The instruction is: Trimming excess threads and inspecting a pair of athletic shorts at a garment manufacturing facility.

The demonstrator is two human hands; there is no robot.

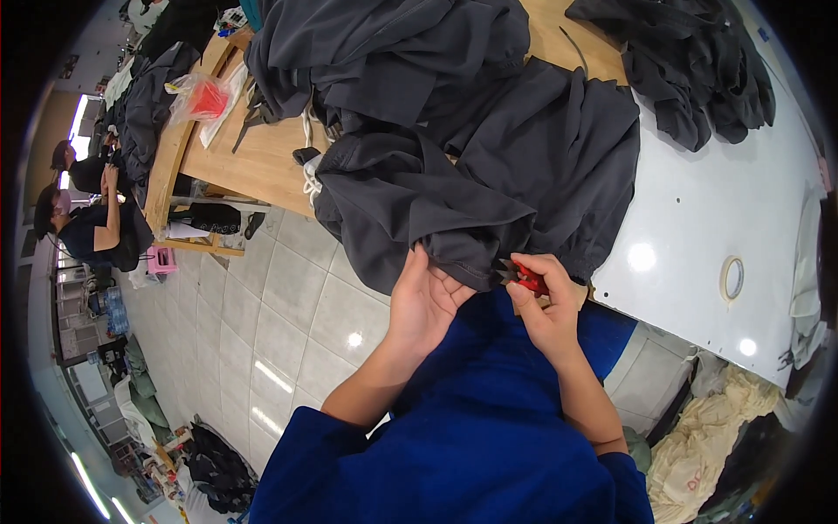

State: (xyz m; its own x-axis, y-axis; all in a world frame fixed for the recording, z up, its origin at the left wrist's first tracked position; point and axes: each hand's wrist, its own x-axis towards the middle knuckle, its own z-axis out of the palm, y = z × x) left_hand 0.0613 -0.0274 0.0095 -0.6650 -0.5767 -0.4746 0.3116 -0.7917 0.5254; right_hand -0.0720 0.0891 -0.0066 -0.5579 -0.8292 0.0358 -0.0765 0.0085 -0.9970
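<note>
A dark grey garment (419, 192) hangs over the near edge of the table, its lower hem in front of me. My left hand (425, 301) is under that hem, thumb on top and fingers curled beneath, gripping the cloth. Just to the right, my right hand (548, 301) is closed around red-handled thread snips (529, 278). The dark blades point left and lie close to the hem; whether they touch it I cannot tell. White drawstring cords (309, 179) dangle at the garment's left side.
More dark grey garments (393, 52) are heaped on the wooden table (249, 162), with another pile (690, 70) at the far right. A tape roll (732, 279) lies on the white tabletop (672, 227). Cream cloth (716, 437) fills the lower right. Two people (83, 223) sit at the left.
</note>
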